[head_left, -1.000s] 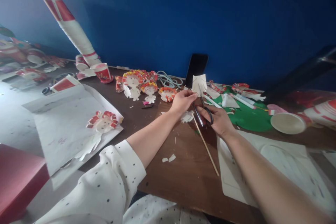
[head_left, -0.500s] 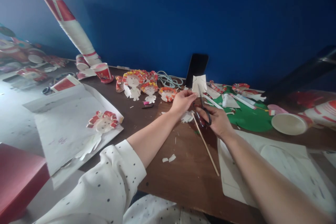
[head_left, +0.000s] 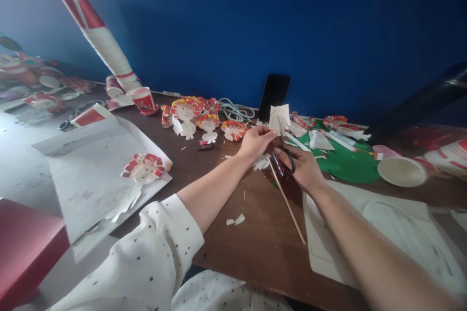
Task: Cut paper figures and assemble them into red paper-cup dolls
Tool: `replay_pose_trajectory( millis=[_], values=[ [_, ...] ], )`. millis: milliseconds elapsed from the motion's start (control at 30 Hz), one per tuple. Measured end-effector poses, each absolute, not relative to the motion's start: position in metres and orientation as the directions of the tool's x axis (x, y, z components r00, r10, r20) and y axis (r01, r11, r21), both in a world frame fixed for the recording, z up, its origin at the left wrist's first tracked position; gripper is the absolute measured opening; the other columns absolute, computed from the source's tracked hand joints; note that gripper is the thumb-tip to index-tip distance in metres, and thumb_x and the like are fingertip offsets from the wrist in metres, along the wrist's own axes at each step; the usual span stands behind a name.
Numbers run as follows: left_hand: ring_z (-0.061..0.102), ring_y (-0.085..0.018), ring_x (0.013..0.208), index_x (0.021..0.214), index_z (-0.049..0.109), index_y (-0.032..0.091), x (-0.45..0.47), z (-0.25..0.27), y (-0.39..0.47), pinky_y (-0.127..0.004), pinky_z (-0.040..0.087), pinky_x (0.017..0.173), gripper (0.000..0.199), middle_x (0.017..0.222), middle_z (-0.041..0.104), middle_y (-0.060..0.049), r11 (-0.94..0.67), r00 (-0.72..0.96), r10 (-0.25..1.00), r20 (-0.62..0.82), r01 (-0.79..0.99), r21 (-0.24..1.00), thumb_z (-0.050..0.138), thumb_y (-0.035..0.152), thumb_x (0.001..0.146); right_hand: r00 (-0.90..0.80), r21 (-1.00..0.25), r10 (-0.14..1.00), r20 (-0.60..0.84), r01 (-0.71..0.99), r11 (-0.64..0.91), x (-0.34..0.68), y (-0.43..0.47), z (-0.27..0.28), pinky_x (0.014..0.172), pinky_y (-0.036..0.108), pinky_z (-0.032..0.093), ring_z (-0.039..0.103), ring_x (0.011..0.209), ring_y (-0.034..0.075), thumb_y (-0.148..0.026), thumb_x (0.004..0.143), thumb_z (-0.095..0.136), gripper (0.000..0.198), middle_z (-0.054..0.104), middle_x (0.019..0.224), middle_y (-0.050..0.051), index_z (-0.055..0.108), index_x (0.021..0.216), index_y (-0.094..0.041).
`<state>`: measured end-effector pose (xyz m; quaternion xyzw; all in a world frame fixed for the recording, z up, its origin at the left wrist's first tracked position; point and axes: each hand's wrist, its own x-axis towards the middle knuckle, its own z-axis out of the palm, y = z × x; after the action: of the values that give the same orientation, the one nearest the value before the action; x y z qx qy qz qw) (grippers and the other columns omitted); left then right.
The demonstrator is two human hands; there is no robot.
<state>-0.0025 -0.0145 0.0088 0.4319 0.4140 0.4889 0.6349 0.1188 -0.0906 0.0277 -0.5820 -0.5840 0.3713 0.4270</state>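
Paper [head_left: 277,113] has shifted slightly right, scissors [head_left: 286,151] against it

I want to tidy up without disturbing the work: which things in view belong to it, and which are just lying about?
In use:
white paper piece, held in the left hand
scissors, in the right hand

Apparently just lying about:
thin stick
paper scraps
light-blue cord
dark phone-like slab

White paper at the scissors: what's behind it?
Behind the white paper, a black phone-like slab stands tilted before the blue wall. The paper covers the slab's lower right part; anything else directly behind it is hidden.
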Motion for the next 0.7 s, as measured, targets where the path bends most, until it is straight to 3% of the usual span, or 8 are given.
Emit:
replay_pose_trajectory(
  millis=[133, 400, 700],
  values=[
    [0.052, -0.007, 0.056, 0.076, 0.06, 0.014, -0.0026, 0.0075, -0.0139, -0.02, 0.043, 0.057, 0.021, 0.066, 0.059, 0.0, 0.045, 0.205, 0.979, 0.001, -0.217, 0.975, 0.068, 0.033, 0.071, 0.036, -0.932, 0.997, 0.075, 0.359, 0.057, 0.1196, -0.0901, 0.0265, 0.045, 0.024, 0.034, 0.043, 0.048, 0.011, -0.053, 0.075, 0.063, 0.041, 0.051, 0.052, -0.002, 0.072, 0.091, -0.017],
    [0.05, -0.006, 0.054, 0.073, 0.059, 0.015, -0.0036, 0.0088, -0.0144, -0.02, 0.042, 0.056, 0.023, 0.065, 0.057, 0.0, 0.051, 0.215, 0.977, -0.008, -0.192, 0.98, 0.068, 0.035, 0.071, 0.023, -0.926, 0.996, 0.089, 0.371, 0.074, 0.122, -0.088, 0.0242, 0.048, 0.024, 0.035, 0.046, 0.052, 0.012, -0.052, 0.074, 0.064, 0.036, 0.052, 0.054, -0.001, 0.072, 0.084, -0.018],
    [0.055, -0.009, 0.058, 0.075, 0.058, 0.015, -0.0039, 0.0049, -0.0121, -0.021, 0.044, 0.057, 0.023, 0.067, 0.058, -0.001, 0.014, 0.203, 0.979, 0.019, -0.16, 0.987, 0.066, 0.037, 0.072, 0.013, -0.932, 1.0, 0.02, 0.362, 0.014, 0.1228, -0.0877, 0.0227, 0.049, 0.024, 0.038, 0.048, 0.051, 0.012, -0.051, 0.074, 0.065, 0.042, 0.055, 0.057, -0.001, 0.07, 0.099, -0.017]
  ],
)
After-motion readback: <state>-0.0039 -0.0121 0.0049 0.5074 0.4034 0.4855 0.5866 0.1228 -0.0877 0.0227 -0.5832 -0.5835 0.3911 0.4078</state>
